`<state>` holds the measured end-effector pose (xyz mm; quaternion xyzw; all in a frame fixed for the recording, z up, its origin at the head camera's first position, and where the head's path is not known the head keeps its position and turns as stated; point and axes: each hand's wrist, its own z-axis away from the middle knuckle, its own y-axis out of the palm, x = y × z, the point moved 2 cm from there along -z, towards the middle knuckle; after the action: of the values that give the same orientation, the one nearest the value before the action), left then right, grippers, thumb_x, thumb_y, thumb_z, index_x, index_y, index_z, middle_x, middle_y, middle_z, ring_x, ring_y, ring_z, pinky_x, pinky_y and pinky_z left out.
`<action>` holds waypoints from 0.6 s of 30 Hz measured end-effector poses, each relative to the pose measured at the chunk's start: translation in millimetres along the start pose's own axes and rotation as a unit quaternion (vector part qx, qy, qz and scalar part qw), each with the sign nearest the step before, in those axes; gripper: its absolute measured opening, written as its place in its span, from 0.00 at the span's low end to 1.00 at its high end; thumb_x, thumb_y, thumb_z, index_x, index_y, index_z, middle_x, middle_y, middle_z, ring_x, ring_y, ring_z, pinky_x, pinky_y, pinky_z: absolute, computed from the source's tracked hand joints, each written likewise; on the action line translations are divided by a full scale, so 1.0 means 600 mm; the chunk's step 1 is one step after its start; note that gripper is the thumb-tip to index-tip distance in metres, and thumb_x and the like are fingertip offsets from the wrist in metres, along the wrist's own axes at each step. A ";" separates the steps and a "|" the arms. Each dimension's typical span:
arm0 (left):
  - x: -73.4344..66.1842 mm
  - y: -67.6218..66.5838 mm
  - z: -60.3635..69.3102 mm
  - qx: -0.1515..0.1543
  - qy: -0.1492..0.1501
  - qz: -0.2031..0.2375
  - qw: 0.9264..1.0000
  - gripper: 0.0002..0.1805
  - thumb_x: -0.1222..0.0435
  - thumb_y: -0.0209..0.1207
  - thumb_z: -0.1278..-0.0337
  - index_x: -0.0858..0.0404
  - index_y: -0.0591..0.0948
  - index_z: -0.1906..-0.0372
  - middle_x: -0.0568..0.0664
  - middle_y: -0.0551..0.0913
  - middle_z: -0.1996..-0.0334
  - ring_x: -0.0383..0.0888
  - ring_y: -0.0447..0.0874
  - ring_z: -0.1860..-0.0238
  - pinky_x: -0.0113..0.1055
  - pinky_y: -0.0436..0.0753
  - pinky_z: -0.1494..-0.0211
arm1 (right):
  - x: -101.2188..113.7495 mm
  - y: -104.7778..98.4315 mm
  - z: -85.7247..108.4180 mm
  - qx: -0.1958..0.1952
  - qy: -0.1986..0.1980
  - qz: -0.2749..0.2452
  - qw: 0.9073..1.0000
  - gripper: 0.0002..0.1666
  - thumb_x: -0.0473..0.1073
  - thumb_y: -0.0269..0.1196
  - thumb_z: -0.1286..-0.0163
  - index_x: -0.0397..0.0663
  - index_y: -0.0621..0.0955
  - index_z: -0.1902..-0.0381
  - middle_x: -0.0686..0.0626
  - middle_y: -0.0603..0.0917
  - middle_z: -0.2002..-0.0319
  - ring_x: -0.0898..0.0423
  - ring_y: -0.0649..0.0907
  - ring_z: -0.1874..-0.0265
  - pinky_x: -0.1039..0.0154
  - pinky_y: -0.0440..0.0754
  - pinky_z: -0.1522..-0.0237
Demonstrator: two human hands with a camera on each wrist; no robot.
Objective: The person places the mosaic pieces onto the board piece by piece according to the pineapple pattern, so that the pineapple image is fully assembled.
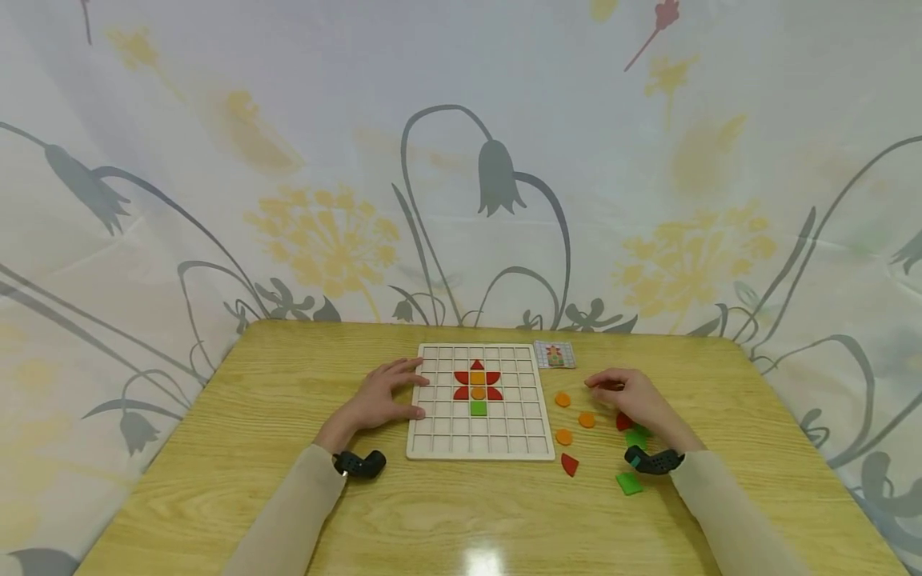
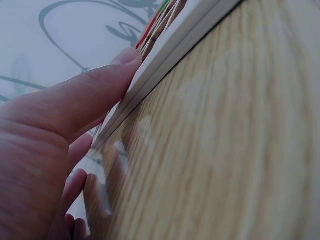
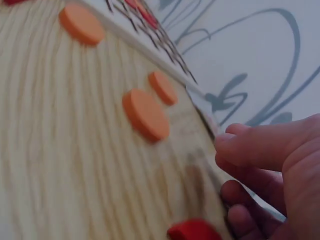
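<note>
A pale square grid board (image 1: 439, 445) lies on the table with a flower pattern of red, orange and green pieces. A red triangle (image 1: 477, 365) tops it, and a green square (image 1: 479, 409) is lowest. At the board's left edge rests my left hand (image 1: 382, 398), fingers spread and thumb (image 2: 122, 60) touching the rim. My right hand (image 1: 634, 400) hovers right of the board, thumb and fingertips (image 3: 227, 145) drawn together; whether a piece is between them cannot be seen. Under it lie a red piece (image 1: 623, 422) and a green piece (image 1: 637, 438), partly covered.
Several orange discs (image 1: 587, 420) lie between the board and my right hand. Nearer me are a red quarter-circle (image 1: 570, 464) and a green square (image 1: 629, 483). A small pattern card (image 1: 565, 356) touches or nearly touches the board's far right corner. Behind the wooden table (image 1: 302, 528) hangs a flowered curtain (image 1: 446, 240).
</note>
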<state>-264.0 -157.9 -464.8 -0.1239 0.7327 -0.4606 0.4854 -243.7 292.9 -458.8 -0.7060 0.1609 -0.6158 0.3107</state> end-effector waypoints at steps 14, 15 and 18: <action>0.002 0.004 0.001 -0.001 -0.003 0.003 1.000 0.29 0.50 0.71 0.46 0.56 0.82 0.40 0.52 0.62 0.25 0.60 0.50 0.24 0.65 0.47 0.27 | -0.003 -0.005 0.012 0.137 -0.040 -0.001 0.990 0.09 0.42 0.73 0.39 0.48 0.88 0.60 0.43 0.78 0.46 0.42 0.74 0.44 0.59 0.73 0.44; 0.002 0.003 0.000 -0.003 0.000 0.001 1.000 0.29 0.50 0.71 0.46 0.56 0.82 0.40 0.53 0.62 0.25 0.60 0.51 0.24 0.65 0.48 0.28 | -0.003 -0.005 0.011 0.136 -0.041 0.001 0.990 0.08 0.42 0.72 0.38 0.48 0.88 0.61 0.44 0.78 0.46 0.43 0.74 0.44 0.60 0.73 0.45; 0.002 0.002 -0.001 -0.004 0.002 -0.001 1.000 0.29 0.50 0.71 0.46 0.56 0.82 0.40 0.53 0.62 0.25 0.60 0.51 0.24 0.65 0.48 0.28 | -0.001 -0.004 0.012 0.133 -0.045 0.000 0.990 0.07 0.41 0.72 0.38 0.47 0.88 0.62 0.43 0.78 0.47 0.44 0.74 0.45 0.60 0.73 0.45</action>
<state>-265.0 -157.7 -466.4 -0.1259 0.7353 -0.4587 0.4828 -237.3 296.7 -458.4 -0.6851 0.0636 -0.5995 0.4089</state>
